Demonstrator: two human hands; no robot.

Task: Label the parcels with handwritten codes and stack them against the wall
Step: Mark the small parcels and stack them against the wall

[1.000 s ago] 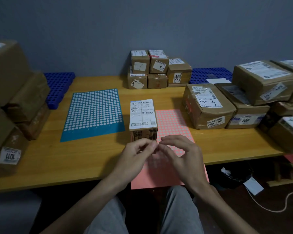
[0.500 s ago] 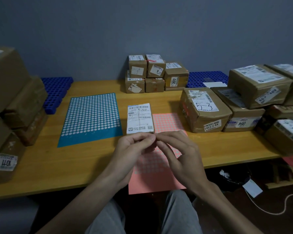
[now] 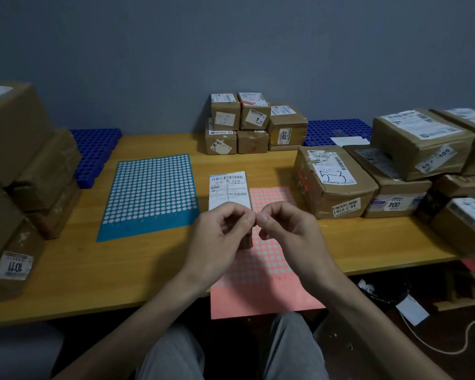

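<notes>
Parcel: small parcel [image 3: 229, 192] on the desk [image 3: 154, 270], just beyond both hands.
Fingers: left hand [image 3: 220, 239] and right hand [image 3: 288, 234] pinched, tips meeting; contents unclear.
Risk: anything sticky pinched there may cling to skin.

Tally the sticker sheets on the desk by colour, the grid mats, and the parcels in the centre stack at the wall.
Blue sticker sheet: 1
Pink sticker sheet: 1
Blue grid mats: 2
Centre-stack parcels: 5
Total: 9
</notes>
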